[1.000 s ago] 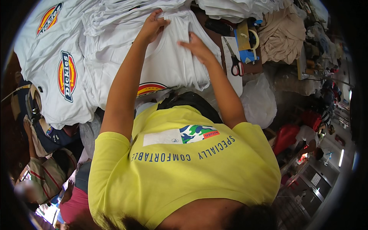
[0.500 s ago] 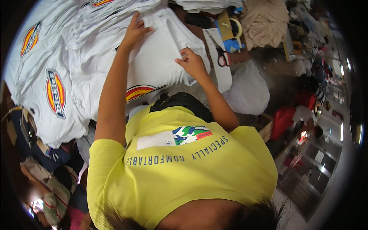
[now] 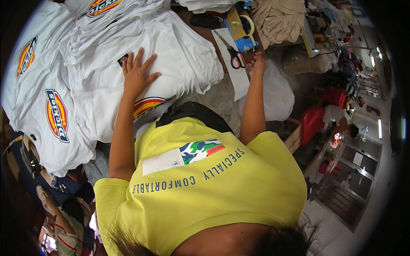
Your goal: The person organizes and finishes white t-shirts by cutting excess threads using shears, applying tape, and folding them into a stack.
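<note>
My left hand (image 3: 137, 77) lies flat with fingers spread on a white shirt (image 3: 183, 55), its fingertips beside a small dark label (image 3: 123, 59). A red and yellow printed emblem (image 3: 149, 106) shows at the shirt's near edge. Raised off the cloth, my right hand (image 3: 257, 67) is over by the scissors (image 3: 236, 59), apart from them. Its fingers are loosely bent and slightly apart, with nothing visible in them. Those scissors, with black and red handles, rest on a white paper strip (image 3: 239, 85). More white printed shirts (image 3: 79, 115) are heaped at the left.
Tape in a blue dispenser (image 3: 247, 42) sits beyond the scissors, near a beige cloth heap (image 3: 277, 19). A translucent plastic bag (image 3: 275, 96) bulges right of the table, above a wooden crate (image 3: 292, 134). Other people sit at lower left (image 3: 68, 217) and far right (image 3: 335, 115).
My left hand has come nearer and pressed flat on the shirt. My right hand has left the shirt and swung right, toward the scissors. The shirt looks smoother and shows its dark label.
</note>
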Demonstrator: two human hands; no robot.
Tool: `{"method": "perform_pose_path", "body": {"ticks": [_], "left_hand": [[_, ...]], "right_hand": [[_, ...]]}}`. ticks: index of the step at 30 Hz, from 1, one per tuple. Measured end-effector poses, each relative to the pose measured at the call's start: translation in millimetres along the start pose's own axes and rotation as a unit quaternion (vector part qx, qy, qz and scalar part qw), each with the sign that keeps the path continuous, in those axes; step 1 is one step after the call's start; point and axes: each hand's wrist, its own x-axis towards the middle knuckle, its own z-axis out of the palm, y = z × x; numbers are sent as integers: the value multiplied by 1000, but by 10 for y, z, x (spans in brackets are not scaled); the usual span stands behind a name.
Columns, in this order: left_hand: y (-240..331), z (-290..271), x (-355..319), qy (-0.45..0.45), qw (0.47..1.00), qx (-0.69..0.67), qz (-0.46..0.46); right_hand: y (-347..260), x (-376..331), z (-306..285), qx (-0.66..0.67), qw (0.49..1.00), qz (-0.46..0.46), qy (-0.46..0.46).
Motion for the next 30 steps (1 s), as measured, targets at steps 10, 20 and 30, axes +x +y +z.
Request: {"method": "perform_pose_path", "body": {"ticks": [10,20,30], "left_hand": [[-88,73,-26,3,1000,-21,-8],[-150,85,-35,-5,998,-68,-12],[-156,119,-35,1,997,-73,-12]], "right_hand": [[-565,135,235,-261,940,-131,-176],[-564,254,113,22,964,-3,-266],[-123,376,-78,80,962,-87,-247]]}}
